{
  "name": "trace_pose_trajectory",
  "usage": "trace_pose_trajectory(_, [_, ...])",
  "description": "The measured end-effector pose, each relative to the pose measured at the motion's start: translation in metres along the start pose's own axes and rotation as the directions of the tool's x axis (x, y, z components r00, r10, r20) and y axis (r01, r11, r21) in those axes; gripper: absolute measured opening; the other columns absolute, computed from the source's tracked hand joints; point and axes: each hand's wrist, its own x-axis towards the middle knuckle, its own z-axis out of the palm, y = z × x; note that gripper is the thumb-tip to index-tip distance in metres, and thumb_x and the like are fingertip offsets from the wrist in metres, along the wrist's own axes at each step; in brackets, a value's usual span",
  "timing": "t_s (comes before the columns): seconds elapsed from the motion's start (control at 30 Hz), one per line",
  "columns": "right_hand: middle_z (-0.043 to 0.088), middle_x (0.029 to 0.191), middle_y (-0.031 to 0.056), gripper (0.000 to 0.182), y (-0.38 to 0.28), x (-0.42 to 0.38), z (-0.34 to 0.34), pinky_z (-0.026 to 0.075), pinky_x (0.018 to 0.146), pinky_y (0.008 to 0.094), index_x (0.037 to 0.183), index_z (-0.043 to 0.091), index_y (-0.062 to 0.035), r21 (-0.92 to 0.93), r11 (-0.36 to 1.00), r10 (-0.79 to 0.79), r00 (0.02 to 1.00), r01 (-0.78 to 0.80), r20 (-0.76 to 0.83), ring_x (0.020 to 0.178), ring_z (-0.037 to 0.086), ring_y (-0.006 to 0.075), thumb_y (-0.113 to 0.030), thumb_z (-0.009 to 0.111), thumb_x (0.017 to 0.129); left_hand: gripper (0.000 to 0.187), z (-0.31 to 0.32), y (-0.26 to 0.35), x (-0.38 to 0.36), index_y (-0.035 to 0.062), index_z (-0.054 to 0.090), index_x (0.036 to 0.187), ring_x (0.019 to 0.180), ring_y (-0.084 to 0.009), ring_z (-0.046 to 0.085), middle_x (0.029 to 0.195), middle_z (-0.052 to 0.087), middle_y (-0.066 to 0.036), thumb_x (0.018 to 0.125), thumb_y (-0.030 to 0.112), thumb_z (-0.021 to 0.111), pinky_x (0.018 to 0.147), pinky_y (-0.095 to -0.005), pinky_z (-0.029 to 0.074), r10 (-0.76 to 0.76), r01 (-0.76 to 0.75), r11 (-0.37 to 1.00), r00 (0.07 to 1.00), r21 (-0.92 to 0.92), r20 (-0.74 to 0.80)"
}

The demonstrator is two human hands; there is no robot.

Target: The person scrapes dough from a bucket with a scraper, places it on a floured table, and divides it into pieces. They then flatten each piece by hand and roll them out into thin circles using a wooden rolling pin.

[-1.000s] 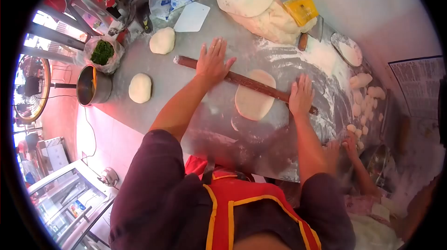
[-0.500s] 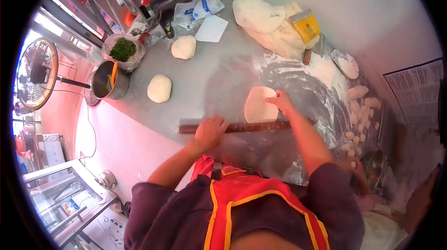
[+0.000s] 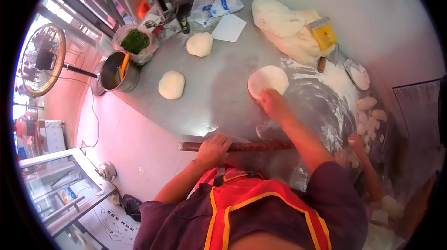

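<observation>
My left hand [image 3: 214,151] is closed over the left part of a dark wooden rolling pin [image 3: 260,146], near the table's front edge. Beyond the pin lies a flattened round of dough [image 3: 270,78]. The fingers of my right hand [image 3: 274,103] are closed on the near edge of that round; their tips are partly hidden. Two thick dough pieces, one nearer [image 3: 172,85] and one farther [image 3: 199,44], rest to the left. A large dough mass [image 3: 284,28] sits at the back, with a yellow-and-white scraper or packet [image 3: 323,34] against it.
Loose flour [image 3: 333,87] covers the table's right side. Small dough pieces [image 3: 368,119] lie at far right, where another person's hand [image 3: 356,143] reaches in. On the left stand a metal pot [image 3: 122,73] and a bag of chopped greens [image 3: 135,41]. A white card [image 3: 229,27] lies behind.
The rolling pin and my left hand have come back toward my body, off the dough. My right hand has moved from the round's right edge to its near edge. The view has shifted slightly.
</observation>
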Motion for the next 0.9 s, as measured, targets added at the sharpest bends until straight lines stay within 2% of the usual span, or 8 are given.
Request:
trace_pose_trajectory(0.1, [0.068, 0.097, 0.0134, 0.028, -0.020, -0.001, -0.012, 0.051, 0.080, 0.0465, 0.108, 0.064, -0.0096, -0.043, 0.987, -0.158, 0.969, 0.153, -0.190, 0.089, 0.064, 0.0371, -0.020, 0.069, 0.083, 0.036, 0.007, -0.003, -0.007, 0.0078, 0.060, 0.104, 0.096, -0.0291, 0.059, 0.099, 0.060, -0.010, 0.070, 0.015, 0.067, 0.078, -0.0407, 0.053, 0.029, -0.029, 1.000, 0.996, 0.010, -0.088])
trace_pose_trajectory(0.17, [0.068, 0.098, 0.0132, 0.034, -0.001, 0.033, -0.023, 0.052, 0.080, 0.0458, 0.109, 0.064, -0.0081, -0.125, 0.989, -0.126, 0.916, 0.084, -0.380, 0.088, 0.064, 0.0374, -0.022, 0.073, 0.079, 0.030, 0.006, 0.000, -0.005, 0.0064, 0.061, 0.099, 0.090, -0.0271, 0.059, 0.092, 0.060, -0.008, 0.070, 0.013, 0.064, 0.075, -0.0385, 0.053, 0.049, -0.044, 0.998, 0.991, 0.044, -0.120])
trace_pose_trajectory(0.3, [0.066, 0.099, 0.0181, 0.043, 0.037, 0.054, -0.011, 0.051, 0.079, 0.0421, 0.106, 0.063, -0.0025, 0.145, 0.945, 0.306, 0.948, -0.292, -0.084, 0.090, 0.064, 0.0329, -0.022, 0.080, 0.071, 0.031, -0.005, -0.003, 0.012, 0.0065, 0.062, 0.098, 0.087, -0.0280, 0.059, 0.089, 0.059, -0.008, 0.068, 0.013, 0.063, 0.074, -0.0393, 0.052, 0.093, -0.086, 0.994, 0.989, 0.061, -0.117])
trace_pose_trajectory(0.37, [0.064, 0.104, 0.0209, 0.046, 0.032, 0.028, -0.011, 0.048, 0.085, 0.0439, 0.102, 0.063, -0.0015, 0.355, 0.713, 0.552, 0.796, -0.605, 0.249, 0.099, 0.061, 0.0362, -0.023, 0.083, 0.067, 0.031, -0.005, -0.007, 0.017, 0.0066, 0.062, 0.099, 0.087, -0.0281, 0.059, 0.089, 0.059, -0.009, 0.069, 0.013, 0.063, 0.074, -0.0399, 0.051, 0.097, -0.092, 0.993, 0.992, 0.071, -0.079])
trace_pose_trajectory(0.47, [0.064, 0.097, 0.0198, 0.046, 0.029, -0.038, -0.011, 0.049, 0.082, 0.0430, 0.103, 0.060, 0.0005, 0.261, 0.806, 0.497, 0.847, -0.532, 0.190, 0.090, 0.062, 0.0353, -0.022, 0.081, 0.068, 0.029, 0.000, -0.019, 0.027, 0.0073, 0.062, 0.099, 0.093, -0.0275, 0.058, 0.094, 0.059, -0.008, 0.071, 0.016, 0.062, 0.076, -0.0400, 0.051, 0.136, -0.129, 0.980, 0.990, 0.150, -0.041])
trace_pose_trajectory(0.57, [0.063, 0.097, 0.0199, 0.043, 0.014, -0.096, -0.030, 0.049, 0.080, 0.0433, 0.103, 0.059, 0.0006, 0.471, 0.649, 0.550, 0.796, -0.597, 0.250, 0.089, 0.061, 0.0368, -0.024, 0.079, 0.074, 0.030, -0.011, -0.020, 0.043, 0.0077, 0.062, 0.100, 0.097, -0.0269, 0.058, 0.097, 0.059, -0.007, 0.072, 0.017, 0.063, 0.078, -0.0396, 0.051, 0.138, -0.137, 0.976, 0.990, 0.171, 0.008])
trace_pose_trajectory(0.77, [0.062, 0.116, 0.0175, 0.034, -0.011, -0.201, -0.065, 0.040, 0.099, 0.0483, 0.118, 0.058, -0.0032, -0.025, 0.852, 0.505, 0.834, -0.522, -0.224, 0.111, 0.057, 0.0354, -0.021, 0.064, 0.090, 0.038, -0.029, -0.023, 0.105, 0.0066, 0.061, 0.112, 0.106, -0.0264, 0.056, 0.107, 0.061, -0.007, 0.076, 0.020, 0.065, 0.095, -0.0401, 0.045, 0.259, -0.247, 0.933, 0.966, 0.262, -0.010])
trace_pose_trajectory(0.9, [0.050, 0.138, 0.0178, 0.047, -0.030, -0.236, -0.050, 0.026, 0.111, 0.0555, 0.137, 0.047, -0.0039, -0.256, 0.751, 0.503, 0.779, -0.609, -0.375, 0.131, 0.044, 0.0347, -0.023, 0.055, 0.095, 0.050, 0.004, -0.024, 0.138, 0.0101, 0.053, 0.133, 0.129, -0.0289, 0.046, 0.134, 0.055, -0.008, 0.088, 0.029, 0.064, 0.110, -0.0470, 0.034, 0.243, -0.196, 0.934, 0.961, 0.299, -0.130])
